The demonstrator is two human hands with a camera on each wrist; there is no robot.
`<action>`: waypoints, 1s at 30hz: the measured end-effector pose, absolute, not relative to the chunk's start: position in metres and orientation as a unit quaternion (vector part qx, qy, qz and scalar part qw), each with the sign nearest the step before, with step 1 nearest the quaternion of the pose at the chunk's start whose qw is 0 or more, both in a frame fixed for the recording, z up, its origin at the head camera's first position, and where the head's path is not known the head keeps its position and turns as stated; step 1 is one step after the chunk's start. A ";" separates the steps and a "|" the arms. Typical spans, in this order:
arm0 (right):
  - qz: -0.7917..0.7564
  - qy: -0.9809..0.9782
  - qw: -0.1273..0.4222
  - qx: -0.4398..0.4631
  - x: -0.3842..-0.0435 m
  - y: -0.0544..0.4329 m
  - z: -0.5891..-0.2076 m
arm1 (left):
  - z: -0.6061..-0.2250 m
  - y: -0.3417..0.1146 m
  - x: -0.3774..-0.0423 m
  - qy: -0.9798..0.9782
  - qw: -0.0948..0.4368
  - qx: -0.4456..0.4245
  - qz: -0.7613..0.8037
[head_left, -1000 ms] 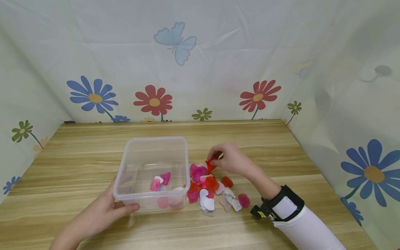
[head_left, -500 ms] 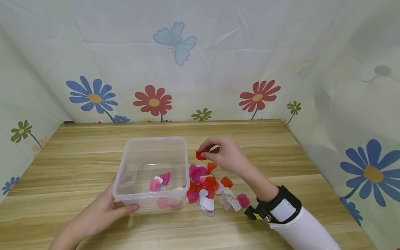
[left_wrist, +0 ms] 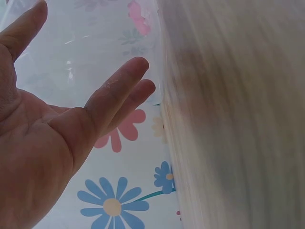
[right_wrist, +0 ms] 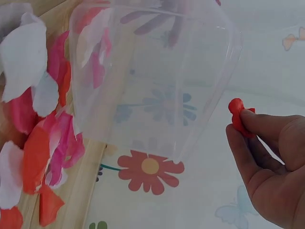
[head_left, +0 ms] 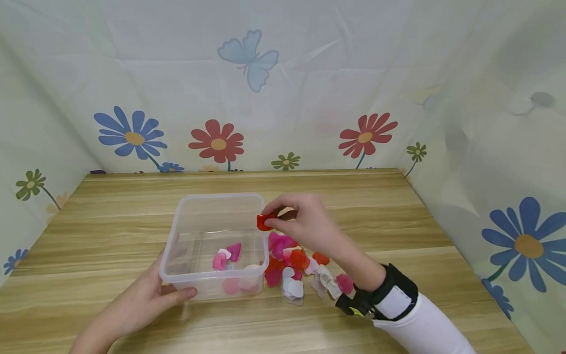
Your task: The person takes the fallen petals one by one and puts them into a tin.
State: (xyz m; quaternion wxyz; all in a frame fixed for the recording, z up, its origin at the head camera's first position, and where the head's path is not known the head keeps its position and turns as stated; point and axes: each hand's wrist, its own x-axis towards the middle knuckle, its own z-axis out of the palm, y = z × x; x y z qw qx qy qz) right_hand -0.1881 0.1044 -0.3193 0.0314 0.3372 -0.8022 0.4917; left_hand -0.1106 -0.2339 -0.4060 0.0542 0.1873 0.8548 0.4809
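Note:
A clear plastic box [head_left: 212, 282] with no lid stands left of the middle of the table, a few pink and white petals [head_left: 219, 260] on its floor. My left hand [head_left: 155, 295] rests against its near left corner, thumb on the front wall and fingers along the left side; in the left wrist view the fingers [left_wrist: 112, 95] are straight. Between thumb and fingertips my right hand [head_left: 300, 221] pinches a red petal [right_wrist: 237, 114], at the box's right rim in the head view. Below that hand lies a loose pile of red, pink and white petals [head_left: 298, 260].
The wood-grain table [head_left: 353, 334] ends at a pale curtain [head_left: 331, 98] printed with flowers and a butterfly. A black wrist strap [head_left: 395, 290] with a small device sits on the right forearm. One darker pink petal [head_left: 345, 283] lies at the pile's right end.
The right hand, pinching the red petal, has lifted from the pile and moved left to the box's rim. Another red petal stayed on the pile. Left hand and box have kept their place.

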 end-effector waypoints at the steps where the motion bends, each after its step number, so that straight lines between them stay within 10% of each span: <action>1: 0.493 -0.798 0.027 0.346 -0.188 0.103 -0.319 | -0.406 -0.234 -0.111 0.855 0.054 0.188 0.480; 30: 0.446 -0.807 0.025 0.386 -0.204 0.105 -0.329 | -0.407 -0.235 -0.113 0.857 0.063 0.174 0.482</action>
